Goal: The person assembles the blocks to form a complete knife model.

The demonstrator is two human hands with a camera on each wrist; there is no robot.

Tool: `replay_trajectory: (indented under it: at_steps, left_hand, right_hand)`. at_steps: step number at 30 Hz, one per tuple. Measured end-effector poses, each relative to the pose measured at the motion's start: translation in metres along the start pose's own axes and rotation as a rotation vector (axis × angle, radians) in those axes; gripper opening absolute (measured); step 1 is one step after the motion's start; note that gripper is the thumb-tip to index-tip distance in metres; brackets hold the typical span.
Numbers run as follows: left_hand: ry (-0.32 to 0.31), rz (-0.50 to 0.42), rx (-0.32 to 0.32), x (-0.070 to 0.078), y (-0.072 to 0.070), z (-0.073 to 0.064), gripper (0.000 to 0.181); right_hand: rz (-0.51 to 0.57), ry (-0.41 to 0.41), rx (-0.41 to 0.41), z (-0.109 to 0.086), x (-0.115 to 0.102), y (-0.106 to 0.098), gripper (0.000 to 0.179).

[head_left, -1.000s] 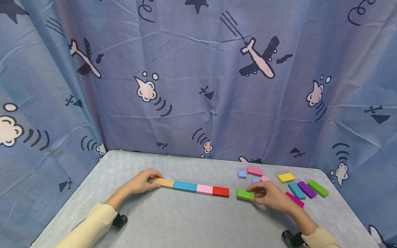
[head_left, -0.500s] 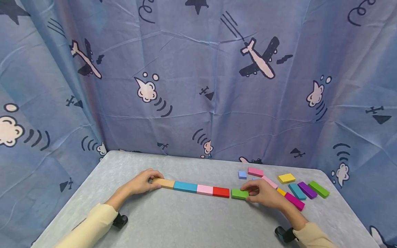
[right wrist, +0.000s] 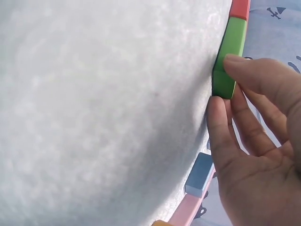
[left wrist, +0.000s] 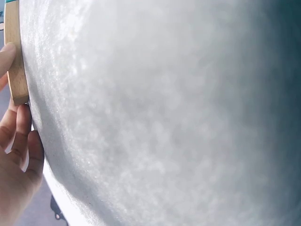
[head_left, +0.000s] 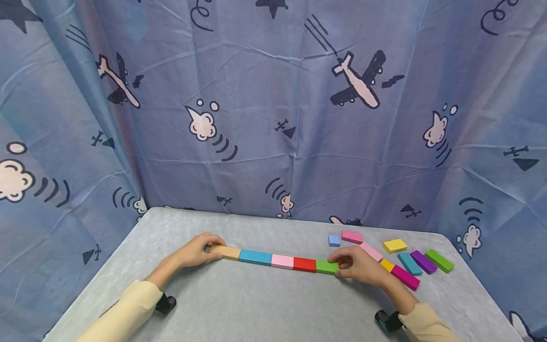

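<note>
Head view: on the grey counter (head_left: 256, 304) a five-block row ends in a flat green wooden block (head_left: 326, 267) pinched by the right hand (head_left: 359, 266); the left hand (head_left: 192, 251) grips the tan wooden end block (head_left: 226, 252); about eight loose coloured blocks (head_left: 410, 261) remain nearby.

a grey table (head_left: 239, 304) stands before a blue curtain (head_left: 265, 118) printed with airplanes and clouds.
</note>
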State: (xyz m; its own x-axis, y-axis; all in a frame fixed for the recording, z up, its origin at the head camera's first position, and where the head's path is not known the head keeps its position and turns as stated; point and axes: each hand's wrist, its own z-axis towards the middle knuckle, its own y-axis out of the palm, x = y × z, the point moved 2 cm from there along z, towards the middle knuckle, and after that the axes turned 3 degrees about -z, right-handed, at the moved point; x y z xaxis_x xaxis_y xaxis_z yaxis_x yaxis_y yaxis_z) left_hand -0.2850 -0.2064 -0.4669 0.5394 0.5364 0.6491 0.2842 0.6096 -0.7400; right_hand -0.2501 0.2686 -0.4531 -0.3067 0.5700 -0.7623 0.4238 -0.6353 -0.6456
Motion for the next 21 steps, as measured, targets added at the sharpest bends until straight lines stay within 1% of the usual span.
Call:
replay_trajectory:
  at_steps: [7,13,19,21]
  left_hand:
    - [-0.018,-0.011,-0.007,0.0,-0.001,0.0,0.02]
    - [0.001,0.001,0.001,0.0,0.0,0.0,0.02]
    - [0.009,0.006,0.004,0.0,0.001,-0.001,0.02]
    - [0.002,0.003,0.006,0.001,0.001,-0.001,0.02]
  right_hand:
    - [-0.002,0.02,0.006,0.0,-0.001,0.0,0.033]
    - [0.027,0.012,-0.001,-0.002,-0.002,-0.001,0.034]
    - [0.029,-0.029,0.03,-0.013,0.002,-0.011,0.033]
    - [0.022,-0.029,0.046,-0.018,0.004,-0.017,0.032]
